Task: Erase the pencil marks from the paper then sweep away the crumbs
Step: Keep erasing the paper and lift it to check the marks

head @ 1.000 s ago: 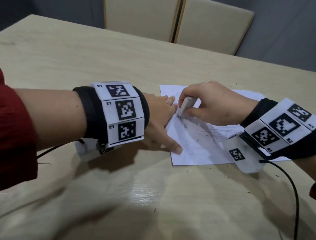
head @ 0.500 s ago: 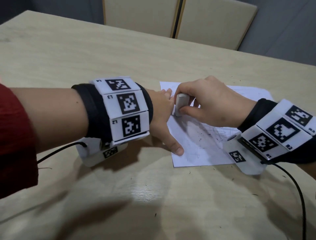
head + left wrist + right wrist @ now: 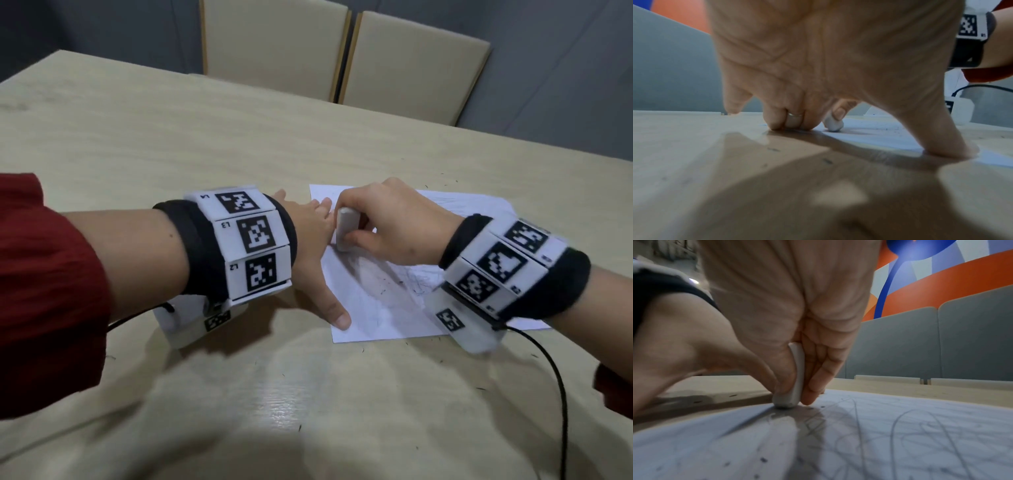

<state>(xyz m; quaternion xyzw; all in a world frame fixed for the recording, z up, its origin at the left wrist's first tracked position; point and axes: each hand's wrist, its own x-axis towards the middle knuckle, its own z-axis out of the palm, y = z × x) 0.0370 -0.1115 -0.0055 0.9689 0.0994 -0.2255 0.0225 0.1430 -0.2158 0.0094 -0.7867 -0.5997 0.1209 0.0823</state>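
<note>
A white sheet of paper (image 3: 383,308) with grey pencil scribbles (image 3: 910,434) lies on the wooden table (image 3: 171,137). My right hand (image 3: 387,222) pinches a white eraser (image 3: 345,229) between thumb and fingers, its lower end pressed on the paper near the left edge; the eraser (image 3: 795,379) stands nearly upright. My left hand (image 3: 315,260) lies spread with straight fingers, its thumb (image 3: 337,313) and fingertips (image 3: 789,123) pressing the paper's left edge. Dark eraser crumbs (image 3: 383,291) are scattered on the sheet. The eraser (image 3: 833,124) also shows beyond my left palm.
Two beige chair backs (image 3: 342,58) stand at the table's far edge. Loose crumbs (image 3: 442,339) dot the table around the sheet. A black cable (image 3: 561,394) runs from my right wrist toward the near right. Grey partition panels (image 3: 941,340) are behind.
My right hand has slid the eraser left and slightly away across the sheet, from mid-page toward my left fingers. The left hand still presses the paper's edge.
</note>
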